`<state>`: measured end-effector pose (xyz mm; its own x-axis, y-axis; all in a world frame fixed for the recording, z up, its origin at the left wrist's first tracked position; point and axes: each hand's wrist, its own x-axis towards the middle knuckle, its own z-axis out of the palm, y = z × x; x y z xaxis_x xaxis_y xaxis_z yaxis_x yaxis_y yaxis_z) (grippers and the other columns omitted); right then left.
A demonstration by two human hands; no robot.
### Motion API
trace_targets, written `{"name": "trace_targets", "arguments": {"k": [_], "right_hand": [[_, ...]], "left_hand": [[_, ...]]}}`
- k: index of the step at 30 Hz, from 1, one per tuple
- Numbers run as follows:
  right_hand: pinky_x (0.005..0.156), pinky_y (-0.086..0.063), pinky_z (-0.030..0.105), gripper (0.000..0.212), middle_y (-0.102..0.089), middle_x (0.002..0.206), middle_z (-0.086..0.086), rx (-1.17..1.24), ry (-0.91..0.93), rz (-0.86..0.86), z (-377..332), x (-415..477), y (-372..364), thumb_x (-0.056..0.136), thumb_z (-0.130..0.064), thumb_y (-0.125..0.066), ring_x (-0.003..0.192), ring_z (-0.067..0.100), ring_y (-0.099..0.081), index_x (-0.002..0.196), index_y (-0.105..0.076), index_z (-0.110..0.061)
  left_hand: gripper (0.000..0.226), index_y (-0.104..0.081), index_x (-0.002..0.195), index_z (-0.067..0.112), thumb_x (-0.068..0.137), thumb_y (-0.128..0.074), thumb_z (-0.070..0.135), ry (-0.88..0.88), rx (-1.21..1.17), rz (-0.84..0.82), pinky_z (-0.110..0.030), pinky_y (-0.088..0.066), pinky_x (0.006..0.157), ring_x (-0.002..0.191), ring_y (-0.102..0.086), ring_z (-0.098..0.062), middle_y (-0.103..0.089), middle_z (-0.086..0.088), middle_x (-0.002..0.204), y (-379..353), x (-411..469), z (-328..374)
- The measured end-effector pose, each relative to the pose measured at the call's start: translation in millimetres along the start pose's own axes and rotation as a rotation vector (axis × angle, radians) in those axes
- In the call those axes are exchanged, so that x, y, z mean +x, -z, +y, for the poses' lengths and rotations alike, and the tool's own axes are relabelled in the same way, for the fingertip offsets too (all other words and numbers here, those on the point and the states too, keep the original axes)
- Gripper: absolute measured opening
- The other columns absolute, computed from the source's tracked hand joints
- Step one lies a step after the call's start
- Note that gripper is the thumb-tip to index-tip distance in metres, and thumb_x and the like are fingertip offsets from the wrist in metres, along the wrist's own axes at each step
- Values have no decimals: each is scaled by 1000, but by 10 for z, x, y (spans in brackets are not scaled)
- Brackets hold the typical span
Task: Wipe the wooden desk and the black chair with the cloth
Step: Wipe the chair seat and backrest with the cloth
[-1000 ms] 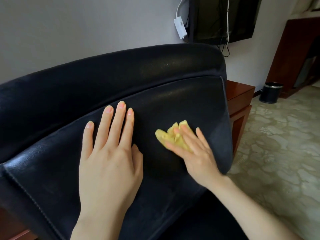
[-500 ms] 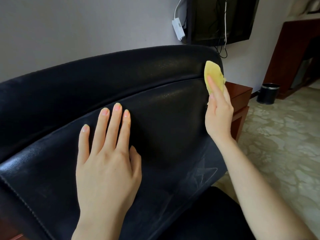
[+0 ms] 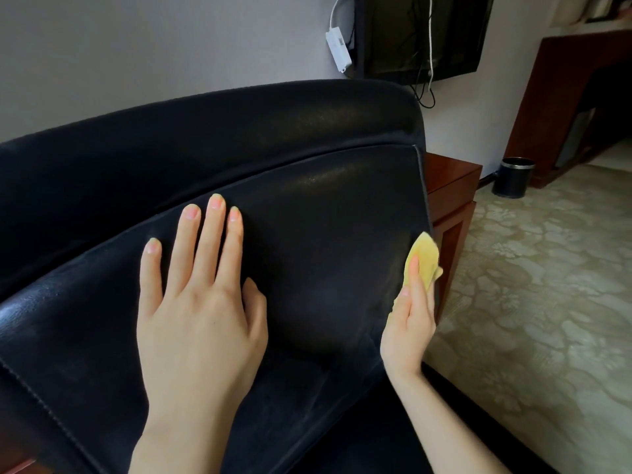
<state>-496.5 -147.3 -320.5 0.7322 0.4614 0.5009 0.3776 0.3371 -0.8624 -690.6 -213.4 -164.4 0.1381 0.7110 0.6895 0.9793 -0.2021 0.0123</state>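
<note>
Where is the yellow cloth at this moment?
In the head view, right of centre: the cloth is under the right hand, at the right edge of the black chair, beside the wooden desk.

The bunched yellow cloth [image 3: 424,256] lies under the right hand's fingers [image 3: 413,280], pressed on the glossy black chair [image 3: 307,234] at its backrest edge. The reddish wooden desk [image 3: 449,186] stands just beyond those fingertips.

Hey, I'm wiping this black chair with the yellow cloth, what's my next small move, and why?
Probably sweep the yellow cloth leftward across the black chair back. Your right hand presses it at the back's right edge, your left hand lies flat near the middle, and the leather between them looks hazy.
</note>
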Motion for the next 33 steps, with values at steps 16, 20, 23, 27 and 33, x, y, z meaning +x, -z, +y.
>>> {"name": "trace_targets", "arguments": {"k": [16, 20, 23, 27, 33], "right_hand": [[116, -20, 26, 39, -28, 153, 9, -40, 114, -200, -101, 69, 17, 98, -27, -35, 145, 22, -17, 136, -35, -29], [114, -11, 17, 40, -14, 151, -11, -109, 318, -311, -341, 624, -86, 100, -21, -33, 144, 12, -10, 136, -34, -35], [113, -14, 22, 39, -14, 150, -10, -147, 415, -371, -541, 1097, -162, 102, -22, -31, 143, 14, -13, 138, -32, -37], [105, -15, 3, 40, -29, 153, 5, -140, 477, -424, -745, 1521, -262, 102, -19, -34, 141, 18, -25, 136, -33, -39], [115, -21, 30, 38, -24, 149, 1, -138, 535, -346, -447, 1096, -174, 101, -17, -36, 142, 22, -23, 137, -37, -30]], "left_hand": [[73, -33, 147, 9, 78, -49, 30, -14, -11, -11, -40, -1, 117, 145, -15, -22, -23, -5, 157, -34, -4, -21], [73, -33, 147, 10, 79, -48, 31, -13, -17, -5, -40, -2, 117, 146, -15, -21, -23, -4, 157, -38, -5, -26], [74, -34, 147, 10, 78, -47, 33, -21, -13, -1, -41, -3, 117, 145, -16, -21, -23, -4, 157, -31, 5, -24], [74, -34, 147, 10, 78, -49, 31, -19, -9, -2, -41, -3, 117, 146, -15, -21, -22, -4, 157, -28, -7, -20], [74, -32, 148, 10, 78, -48, 31, -20, 9, -12, -40, -2, 117, 146, -14, -20, -22, -4, 157, -21, -12, -34]]}}
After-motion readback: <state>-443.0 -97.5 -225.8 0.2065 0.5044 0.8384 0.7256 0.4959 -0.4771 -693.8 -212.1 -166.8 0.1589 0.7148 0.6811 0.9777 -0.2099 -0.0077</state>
